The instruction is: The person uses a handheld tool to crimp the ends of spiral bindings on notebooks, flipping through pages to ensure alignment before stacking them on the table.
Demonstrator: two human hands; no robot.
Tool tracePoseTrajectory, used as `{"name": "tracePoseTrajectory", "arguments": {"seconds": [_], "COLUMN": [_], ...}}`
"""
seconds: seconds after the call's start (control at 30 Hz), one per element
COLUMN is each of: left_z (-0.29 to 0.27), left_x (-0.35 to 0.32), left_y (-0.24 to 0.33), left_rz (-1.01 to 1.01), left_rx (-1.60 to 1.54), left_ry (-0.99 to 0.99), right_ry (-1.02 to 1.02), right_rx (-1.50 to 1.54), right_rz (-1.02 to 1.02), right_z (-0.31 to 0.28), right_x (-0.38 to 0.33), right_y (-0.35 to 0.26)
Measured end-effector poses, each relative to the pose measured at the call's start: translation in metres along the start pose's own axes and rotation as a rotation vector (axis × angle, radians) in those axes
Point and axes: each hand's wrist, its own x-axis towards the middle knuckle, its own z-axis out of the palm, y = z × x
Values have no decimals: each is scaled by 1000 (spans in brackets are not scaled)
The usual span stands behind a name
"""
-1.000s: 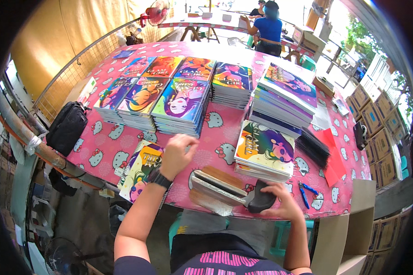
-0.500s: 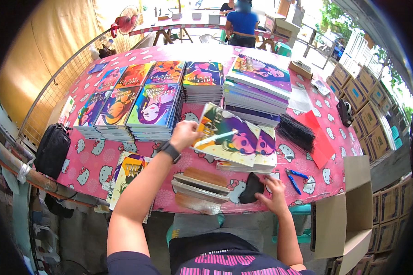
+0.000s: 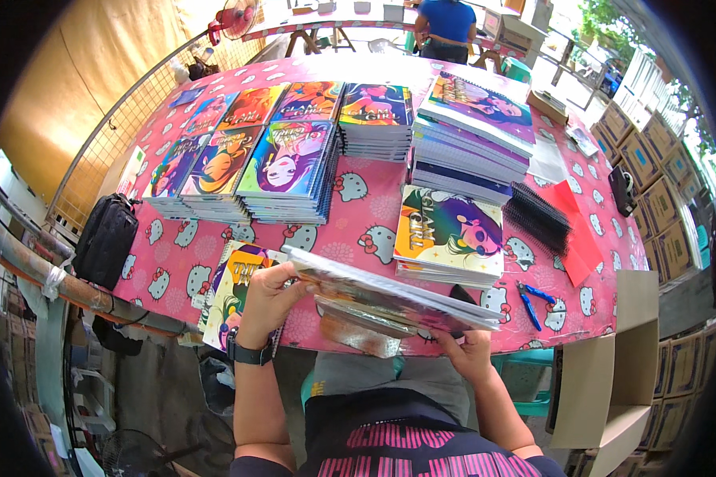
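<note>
My left hand (image 3: 269,304) and my right hand (image 3: 467,352) grip opposite ends of a thin notebook (image 3: 398,288), tilted steeply so that mainly its edge shows. It is held above a wooden block-like stand (image 3: 358,335), which it partly covers. Just beyond, a stack of square notebooks (image 3: 445,226) with a dark-haired figure on the cover sits on the table. A black piece (image 3: 462,294) peeks out behind the held notebook. Near my left forearm, more notebooks (image 3: 229,288) with the same cover lie at the table's edge.
Stacks of colourful notebooks (image 3: 286,163) fill the left middle; a taller stack (image 3: 469,155) stands right of them. Black binding coils (image 3: 537,219) lie on red sheets (image 3: 581,246), near blue-handled pliers (image 3: 531,306). An opened carton (image 3: 589,389) stands at right, a black bag (image 3: 103,242) at left.
My left hand has lifted a notebook off the near stack and brought it toward me, tilting it up. My right hand has left the black piece and taken the other end.
</note>
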Motion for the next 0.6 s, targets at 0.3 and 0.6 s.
{"name": "tracePoseTrajectory", "arguments": {"seconds": [0.3,0.6], "left_z": [-3,36], "left_x": [-11,-2], "left_y": [-36,-39], "left_rz": [-96,-191], "left_rx": [219,-393], "left_ry": [-16,329], "right_ry": [-373,362], "right_rx": [-240,-859], "right_rz": [-18,175], "right_z": [-11,-177], "right_x": [2,73], "right_y": [21,176]}}
